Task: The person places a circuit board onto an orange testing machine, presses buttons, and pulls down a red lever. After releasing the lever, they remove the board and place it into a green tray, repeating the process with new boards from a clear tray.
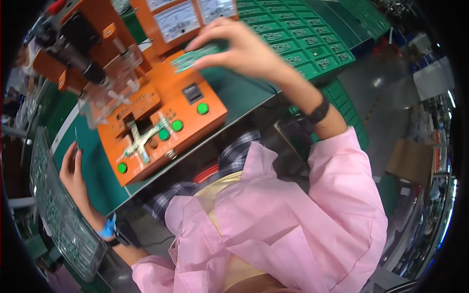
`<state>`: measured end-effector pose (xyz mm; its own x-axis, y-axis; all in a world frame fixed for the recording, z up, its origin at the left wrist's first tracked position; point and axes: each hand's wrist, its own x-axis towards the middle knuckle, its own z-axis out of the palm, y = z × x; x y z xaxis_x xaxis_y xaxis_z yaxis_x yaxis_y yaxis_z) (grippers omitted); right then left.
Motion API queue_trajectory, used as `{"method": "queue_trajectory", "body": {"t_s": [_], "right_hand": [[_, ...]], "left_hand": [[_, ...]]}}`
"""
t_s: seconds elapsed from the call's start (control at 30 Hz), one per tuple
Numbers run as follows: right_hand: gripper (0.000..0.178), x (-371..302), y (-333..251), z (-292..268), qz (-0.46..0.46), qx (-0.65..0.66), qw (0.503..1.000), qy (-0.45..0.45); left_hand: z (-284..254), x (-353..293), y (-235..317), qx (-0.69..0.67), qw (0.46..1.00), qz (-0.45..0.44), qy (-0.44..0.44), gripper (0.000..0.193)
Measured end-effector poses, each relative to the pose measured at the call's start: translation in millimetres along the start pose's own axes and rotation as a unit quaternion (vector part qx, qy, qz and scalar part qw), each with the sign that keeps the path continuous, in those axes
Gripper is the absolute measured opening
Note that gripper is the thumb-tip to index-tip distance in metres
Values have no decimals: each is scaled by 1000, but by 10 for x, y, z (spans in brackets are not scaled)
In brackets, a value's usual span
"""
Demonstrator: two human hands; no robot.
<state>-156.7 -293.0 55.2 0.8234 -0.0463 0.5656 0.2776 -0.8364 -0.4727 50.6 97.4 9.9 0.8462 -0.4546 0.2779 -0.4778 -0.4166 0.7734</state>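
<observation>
My right hand (239, 51) is closed around a green circuit board (195, 57), blurred by motion, above the back right of an orange test fixture (202, 139). Low on the left, beside the fixture, my left hand (73, 171) pinches a thin, dark piece (77, 139) seen edge-on; its kind I cannot make out. On the fixture's front lies a pale cross-shaped piece (141, 141) with taped-looking arms. Green buttons (177, 125) and a black rocker switch (192, 92) sit on its top. Clear plastic press parts (115, 90) hang over the fixture's nest.
Panel meters (177, 22) stand behind the fixture. Green compartment trays (298, 36) with small circuit boards fill the back right. A clear tray (63, 215) of boards stands at the left, past the edge of the green bench mat (249, 93). A brown carton (409, 163) is at far right.
</observation>
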Motion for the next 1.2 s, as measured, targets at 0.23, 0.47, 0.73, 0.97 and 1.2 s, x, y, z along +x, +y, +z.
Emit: {"method": "queue_trajectory", "body": {"t_s": [0.23,0.47,0.73,0.97,1.2], "right_hand": [[32,-893,2433,-2129,195,-292,936,12],[34,-1011,3382,-2245,405,-483,775,-51],[38,-853,3008,-2531,275,-457,846,-5],[26,-914,343,-662,129,-246,952,128],[28,-1219,-361,131,275,-85,947,141]], "left_hand": [[253,-379,518,-88,996,18,-9,26],[430,-393,769,-8,997,77,-21,27],[615,-133,1076,65,980,171,-77,23],[819,-106,1146,100,967,223,-70,28],[861,-90,1150,62,980,162,-95,26]]}}
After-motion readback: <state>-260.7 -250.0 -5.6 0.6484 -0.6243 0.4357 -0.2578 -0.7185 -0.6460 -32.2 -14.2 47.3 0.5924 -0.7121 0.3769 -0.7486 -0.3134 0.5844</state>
